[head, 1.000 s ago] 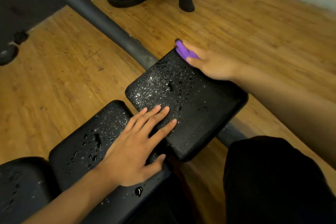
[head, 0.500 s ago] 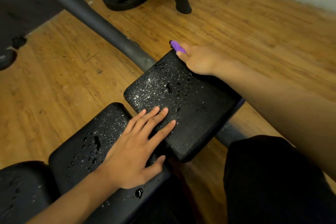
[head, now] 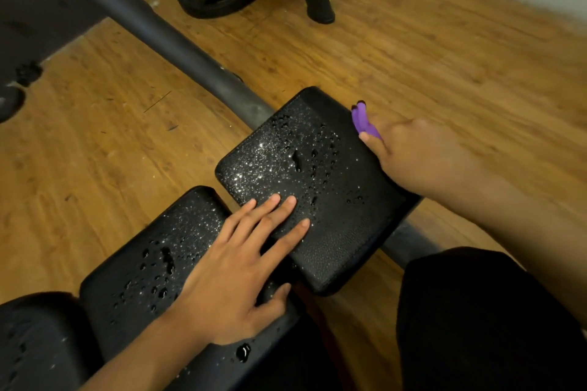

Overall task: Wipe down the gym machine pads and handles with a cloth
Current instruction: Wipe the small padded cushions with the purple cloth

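Right hand [head: 419, 155] grips the purple cloth [head: 363, 120] bunched in curled fingers, w/ only a tip poking out past the thumb. Vs half a sec ago it's slid off the far corner of the far pad [head: 336, 247] and now sits at the pad's right edge, cloth just at the rim. That corner is now uncovered and looks matte, no drops, so I'd say the edge pass there is done. The middle of the pad is still beaded w/ water, so the main wipe isn't done yet.

Left hand [head: 235, 267] hasn't budged. It lies flat, fingers straight, bridging the gap from the near pad [head: 149, 251] onto the far one, holding nothing. Near pad is beaded too and prob. unwiped.

Hard to see:
- Most of the cloth is inside the fist, so I can't tell its size or how wet it is.
- Right hand is motion-blurred.
- A third pad [head: 31, 343] bottom left is cut off by the frame edge.
- No handles in view.
- A dark trouser leg [head: 476, 327] hides whatever's below the pad's near-right side.
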### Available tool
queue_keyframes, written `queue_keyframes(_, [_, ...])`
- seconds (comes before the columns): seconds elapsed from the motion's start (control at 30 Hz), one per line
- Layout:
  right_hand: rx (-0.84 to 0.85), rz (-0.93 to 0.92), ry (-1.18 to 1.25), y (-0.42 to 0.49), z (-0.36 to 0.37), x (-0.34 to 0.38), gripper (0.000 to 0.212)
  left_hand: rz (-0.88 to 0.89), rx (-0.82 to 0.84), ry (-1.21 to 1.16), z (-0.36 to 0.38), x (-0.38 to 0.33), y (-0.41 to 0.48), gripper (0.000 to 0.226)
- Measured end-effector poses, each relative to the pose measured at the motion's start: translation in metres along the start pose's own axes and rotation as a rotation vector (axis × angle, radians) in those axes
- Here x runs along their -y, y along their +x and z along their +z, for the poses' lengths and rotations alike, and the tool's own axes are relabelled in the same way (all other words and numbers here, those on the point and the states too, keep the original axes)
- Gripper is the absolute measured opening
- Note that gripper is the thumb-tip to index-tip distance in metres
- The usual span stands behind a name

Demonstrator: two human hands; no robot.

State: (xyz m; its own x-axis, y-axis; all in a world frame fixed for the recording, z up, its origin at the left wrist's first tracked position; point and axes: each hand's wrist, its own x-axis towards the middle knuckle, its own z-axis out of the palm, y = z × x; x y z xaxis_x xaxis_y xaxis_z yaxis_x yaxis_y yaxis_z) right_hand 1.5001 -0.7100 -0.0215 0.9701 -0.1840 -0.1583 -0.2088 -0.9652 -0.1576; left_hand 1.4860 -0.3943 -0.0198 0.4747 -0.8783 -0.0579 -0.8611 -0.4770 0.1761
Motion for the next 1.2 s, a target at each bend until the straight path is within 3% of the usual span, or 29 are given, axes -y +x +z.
queue_keyframes(0.2, [0.170,-0.083,0.351,0.059,-0.006,0.021,0.055,-0.013,-0.001,-0.001,0.000,-0.001,-0.001,0.084])
queue_keyframes(0.33, [0.033,0.009,-0.112,-0.022,-0.011,-0.003,0.048,-0.012,0.007,-0.016,0.000,-0.001,-0.001,0.085])
queue_keyframes(0.4, [0.014,0.044,-0.160,-0.032,-0.009,-0.009,0.049,-0.005,0.001,-0.001,0.001,-0.001,-0.001,0.085])
queue_keyframes(0.5, [0.239,0.050,0.234,0.021,-0.011,-0.004,0.055,-0.006,0.006,0.007,0.001,-0.001,-0.002,0.083])
queue_keyframes(0.57, [0.299,0.031,0.442,0.041,-0.010,-0.003,0.055,-0.014,0.004,0.004,0.001,-0.001,-0.001,0.083])
queue_keyframes(0.77, [0.194,0.000,0.359,-0.047,-0.007,-0.034,0.049,-0.009,0.010,0.017,0.001,0.000,-0.001,0.084])
queue_keyframes(0.93, [0.244,-0.053,0.106,0.010,-0.014,-0.002,0.059,-0.010,0.029,0.045,0.001,0.000,-0.002,0.083])
queue_keyframes(1.1, [0.279,-0.184,0.428,0.103,-0.009,0.038,0.058,-0.021,0.054,0.033,-0.002,-0.001,-0.001,0.082])
queue_keyframes(1.2, [0.242,-0.204,0.468,0.090,-0.001,0.022,0.059,-0.017,0.053,0.017,-0.002,-0.001,0.000,0.081])
